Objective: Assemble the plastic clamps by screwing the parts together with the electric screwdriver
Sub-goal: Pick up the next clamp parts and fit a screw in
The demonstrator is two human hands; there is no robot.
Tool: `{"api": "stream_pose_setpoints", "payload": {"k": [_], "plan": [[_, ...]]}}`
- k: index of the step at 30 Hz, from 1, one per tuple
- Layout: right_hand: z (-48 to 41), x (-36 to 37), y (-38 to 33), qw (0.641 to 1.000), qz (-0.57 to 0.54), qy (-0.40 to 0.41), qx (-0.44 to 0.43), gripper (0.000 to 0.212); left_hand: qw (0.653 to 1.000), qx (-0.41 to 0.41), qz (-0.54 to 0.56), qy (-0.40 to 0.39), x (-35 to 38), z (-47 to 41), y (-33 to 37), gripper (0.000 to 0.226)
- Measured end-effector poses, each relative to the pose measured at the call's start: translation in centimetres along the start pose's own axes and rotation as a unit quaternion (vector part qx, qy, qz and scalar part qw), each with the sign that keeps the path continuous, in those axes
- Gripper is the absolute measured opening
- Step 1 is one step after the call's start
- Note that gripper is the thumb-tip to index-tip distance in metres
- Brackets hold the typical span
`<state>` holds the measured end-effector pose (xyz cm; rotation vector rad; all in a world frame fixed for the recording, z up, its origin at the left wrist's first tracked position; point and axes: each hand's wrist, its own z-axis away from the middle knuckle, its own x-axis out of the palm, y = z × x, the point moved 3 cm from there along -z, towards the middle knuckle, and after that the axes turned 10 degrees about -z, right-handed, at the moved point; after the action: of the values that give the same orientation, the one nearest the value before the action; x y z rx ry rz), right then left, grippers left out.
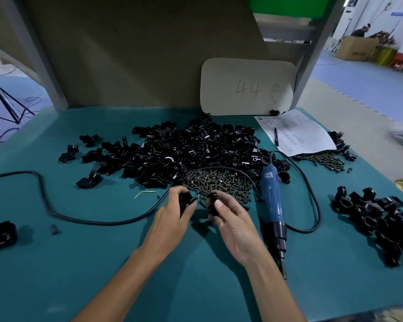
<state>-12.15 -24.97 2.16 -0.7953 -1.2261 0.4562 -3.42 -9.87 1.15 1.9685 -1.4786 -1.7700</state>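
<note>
Left grip [172, 214] pinched one clamp part [185, 201], right grip [233, 221] a second clamp part [213, 202], just left of the electric screwdriver [271, 198]; halves apparently being mated, needing that tool next.

One screwdriver [271, 198], one pen [276, 137]

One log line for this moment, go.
left hand: holds clamp part | right hand: holds second clamp part | electric screwdriver: lying unheld, right of hands | screw pile: beyond hands
</note>
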Motion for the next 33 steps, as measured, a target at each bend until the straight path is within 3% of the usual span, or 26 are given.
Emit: {"api": "stream_pose_setpoints", "payload": {"k": [6, 10, 14, 19, 33], "plan": [[0.2, 0.1, 0.0, 0.999, 0.030, -0.012, 0.012, 0.039, 0.998, 0.025, -0.052, 0.017, -0.3, -0.1, 0.6, 0.042], [0.1, -0.1, 0.1, 0.998, 0.053, 0.014, 0.018, 0.018, 0.994, 0.084, -0.074, -0.006, -0.4, 0.4, 1.6, 0.041], [-0.2, -0.1, 0.1, 0.998, 0.048, 0.045, 0.009, 0.031, 0.986, 0.134, -0.098, -0.011, -0.4, 0.8, 2.3, 0.045], [-0.2, -0.4, 0.1, 0.998, 0.038, 0.028, 0.034, 0.034, 0.992, 0.090, -0.078, -0.034, -0.6, 0.7, 2.1, 0.049], [-0.4, -0.1, 1.0, 0.981, 0.181, 0.041, -0.058, 0.021, 0.995, 0.068, -0.057, -0.032, -0.6, 0.7, 2.0, 0.046]]}}
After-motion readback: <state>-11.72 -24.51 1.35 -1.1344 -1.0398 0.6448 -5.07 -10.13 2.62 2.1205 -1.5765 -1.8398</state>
